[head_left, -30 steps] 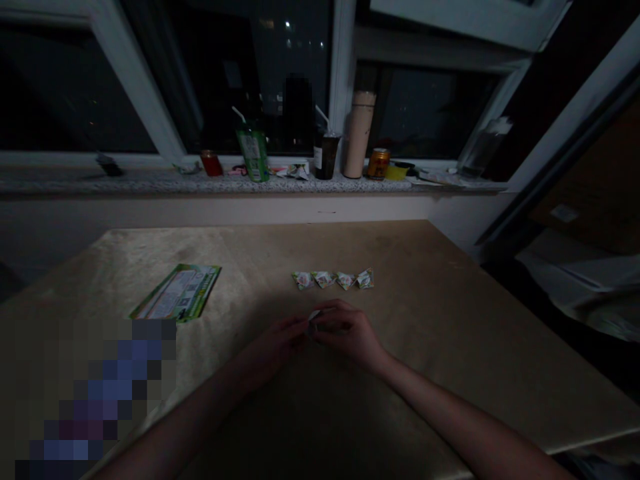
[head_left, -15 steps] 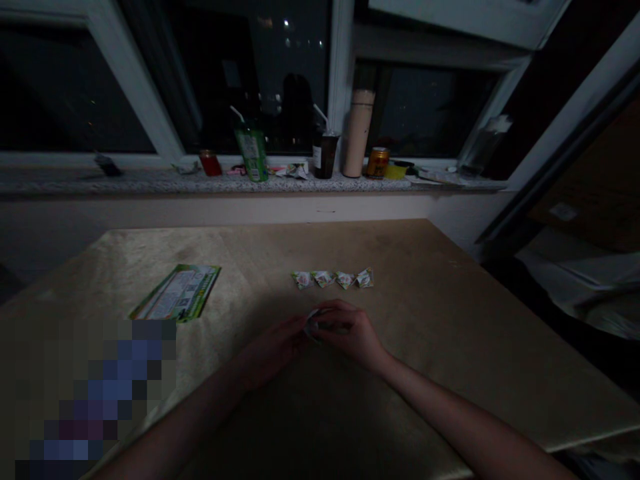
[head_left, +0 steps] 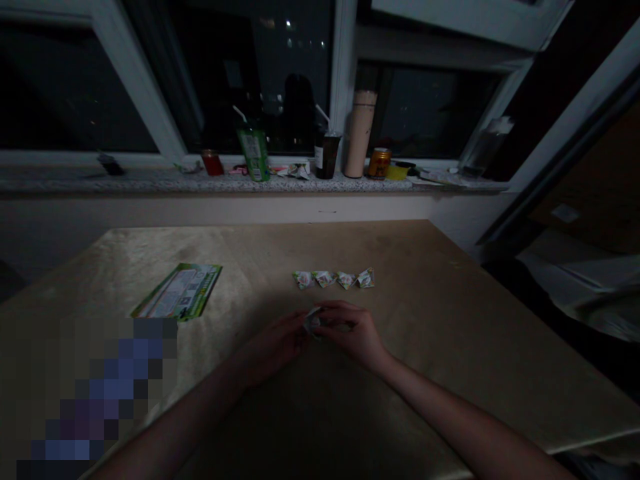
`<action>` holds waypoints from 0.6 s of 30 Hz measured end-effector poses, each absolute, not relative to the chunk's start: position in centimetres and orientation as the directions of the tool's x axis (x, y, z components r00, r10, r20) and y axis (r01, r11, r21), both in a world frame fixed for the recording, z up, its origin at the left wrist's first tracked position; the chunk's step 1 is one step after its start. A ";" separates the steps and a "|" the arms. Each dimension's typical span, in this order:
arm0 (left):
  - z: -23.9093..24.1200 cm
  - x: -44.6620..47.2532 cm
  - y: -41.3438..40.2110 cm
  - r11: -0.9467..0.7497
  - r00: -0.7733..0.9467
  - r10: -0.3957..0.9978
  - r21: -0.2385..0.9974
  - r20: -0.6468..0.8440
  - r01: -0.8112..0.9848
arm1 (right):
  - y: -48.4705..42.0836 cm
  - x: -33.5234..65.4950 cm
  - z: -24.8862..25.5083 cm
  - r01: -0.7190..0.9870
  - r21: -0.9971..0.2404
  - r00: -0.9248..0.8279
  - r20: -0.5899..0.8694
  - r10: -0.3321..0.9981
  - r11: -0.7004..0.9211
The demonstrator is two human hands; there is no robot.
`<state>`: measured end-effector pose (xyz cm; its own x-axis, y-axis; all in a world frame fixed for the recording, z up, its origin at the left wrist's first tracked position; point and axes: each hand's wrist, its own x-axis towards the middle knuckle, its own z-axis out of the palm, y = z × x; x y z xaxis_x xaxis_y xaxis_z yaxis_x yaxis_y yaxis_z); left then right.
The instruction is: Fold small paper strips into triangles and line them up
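Observation:
My left hand (head_left: pixel 274 345) and my right hand (head_left: pixel 353 331) meet over the middle of the tan table (head_left: pixel 425 347), fingers pinched together on a small folded piece of printed paper (head_left: pixel 312 321). Only a pale corner of it shows between my fingertips. Just beyond my hands lies a row of several small folded paper pieces (head_left: pixel 333 279), side by side, apart from my fingers.
A green printed leaflet (head_left: pixel 179 292) lies flat on the table to the left. On the window sill (head_left: pixel 100 181) behind stand a red can (head_left: pixel 212 163), a green drink carton (head_left: pixel 255 153), a dark cup (head_left: pixel 326 155), a tall beige flask (head_left: pixel 358 133) and an orange can (head_left: pixel 379 163).
My hands stay together at the same spot; the fingers have shifted slightly on the small paper piece, and a little more of it shows at the left fingertips.

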<state>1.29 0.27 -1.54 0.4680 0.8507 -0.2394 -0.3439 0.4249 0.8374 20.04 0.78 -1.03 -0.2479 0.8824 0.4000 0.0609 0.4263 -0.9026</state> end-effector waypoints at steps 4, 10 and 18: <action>-2.3 1.3 0.5 0.453 0.491 0.840 0.798 -0.231 -0.399 | 1.0 20.0 -0.9 0.074 -0.883 -0.248 0.434 0.866 0.464; -2.8 1.3 0.7 0.431 0.523 0.840 0.766 -0.147 -0.476 | 1.3 20.0 -1.4 0.069 -0.828 -0.239 0.528 0.815 0.557; -1.9 1.8 0.2 0.381 0.483 0.864 0.810 -0.140 -0.446 | 1.2 20.0 -1.6 0.081 -0.795 -0.259 0.566 0.783 0.602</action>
<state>1.79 0.23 -1.92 0.4833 0.8642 -0.1399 -0.4462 0.3806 0.8099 20.04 1.21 -1.58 -0.2585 0.7827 0.5662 0.0807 0.6015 -0.7948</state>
